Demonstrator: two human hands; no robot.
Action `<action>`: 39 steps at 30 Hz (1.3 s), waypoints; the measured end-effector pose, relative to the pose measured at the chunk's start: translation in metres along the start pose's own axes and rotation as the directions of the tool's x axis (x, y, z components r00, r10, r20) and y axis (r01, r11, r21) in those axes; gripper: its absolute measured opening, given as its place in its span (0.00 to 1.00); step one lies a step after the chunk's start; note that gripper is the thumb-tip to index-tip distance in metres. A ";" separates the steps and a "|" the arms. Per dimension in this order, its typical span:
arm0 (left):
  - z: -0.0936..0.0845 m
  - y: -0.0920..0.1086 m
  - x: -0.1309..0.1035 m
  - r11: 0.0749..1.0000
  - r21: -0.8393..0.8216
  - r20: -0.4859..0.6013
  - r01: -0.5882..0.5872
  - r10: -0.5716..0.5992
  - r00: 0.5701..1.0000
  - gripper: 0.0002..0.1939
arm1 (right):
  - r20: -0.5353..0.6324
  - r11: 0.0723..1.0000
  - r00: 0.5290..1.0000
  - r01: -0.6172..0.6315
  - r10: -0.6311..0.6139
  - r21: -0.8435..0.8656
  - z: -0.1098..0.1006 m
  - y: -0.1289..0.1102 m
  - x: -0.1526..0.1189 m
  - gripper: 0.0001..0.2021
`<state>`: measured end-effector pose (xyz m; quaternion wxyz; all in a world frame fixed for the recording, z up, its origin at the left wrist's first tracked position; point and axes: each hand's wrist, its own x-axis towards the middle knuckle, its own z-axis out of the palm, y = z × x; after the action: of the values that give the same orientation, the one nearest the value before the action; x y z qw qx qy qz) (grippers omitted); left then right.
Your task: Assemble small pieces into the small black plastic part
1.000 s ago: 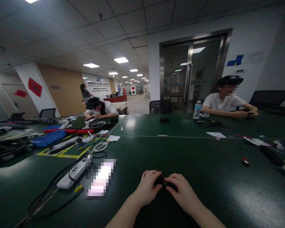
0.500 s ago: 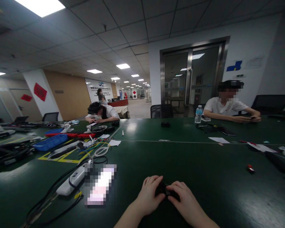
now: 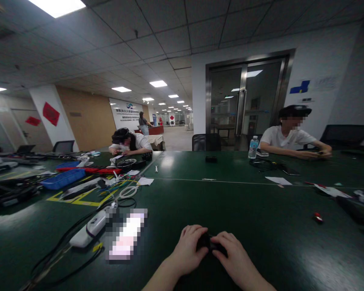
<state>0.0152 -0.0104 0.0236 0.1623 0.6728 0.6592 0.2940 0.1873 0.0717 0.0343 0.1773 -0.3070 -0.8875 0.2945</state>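
Note:
A small black object (image 3: 205, 241) rests on or just above the green tabletop (image 3: 170, 210), mostly covered by my fingers, so its kind cannot be made out. My left hand (image 3: 189, 246) curls round its left end, thumb at the near side and fingers at the far side. From the right, my right hand (image 3: 230, 250) grips the other end in the same way. The two hands almost meet over it. A pixelated phone-like bright slab (image 3: 128, 235) lies to the left of my left hand.
Left of the slab is a white power strip (image 3: 89, 230) with dark cables. Beyond it are a blue tray (image 3: 63, 179) and coiled wires (image 3: 128, 192). A small red object (image 3: 317, 218) lies to the right. A water bottle (image 3: 253, 147) stands across the table, where two people sit.
My hands keep their hold on the black object with hardly any movement. The view has shifted slightly. In the background, a standing person has moved to the right.

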 end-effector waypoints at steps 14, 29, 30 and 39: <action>-0.003 0.001 0.000 1.000 0.001 0.025 0.008 -0.008 1.000 0.24 | 0.011 1.000 1.000 -0.002 0.002 -0.008 -0.002 -0.002 0.000 0.12; 0.001 -0.004 0.001 0.999 0.045 -0.003 -0.029 0.029 1.000 0.23 | -0.008 1.000 1.000 -0.010 0.010 -0.011 -0.003 -0.006 -0.002 0.12; 0.001 -0.003 0.001 0.999 0.043 -0.001 -0.028 0.028 1.000 0.23 | -0.004 1.000 1.000 -0.014 0.014 -0.012 -0.003 -0.006 -0.002 0.12; -0.005 0.003 0.000 0.999 0.046 0.044 -0.003 0.001 0.999 0.23 | 0.004 0.999 1.000 -0.013 0.013 0.030 -0.002 -0.002 0.000 0.12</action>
<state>0.0147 -0.0113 0.0295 0.1610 0.6832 0.6614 0.2641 0.1877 0.0713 0.0373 0.1785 -0.3093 -0.8812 0.3096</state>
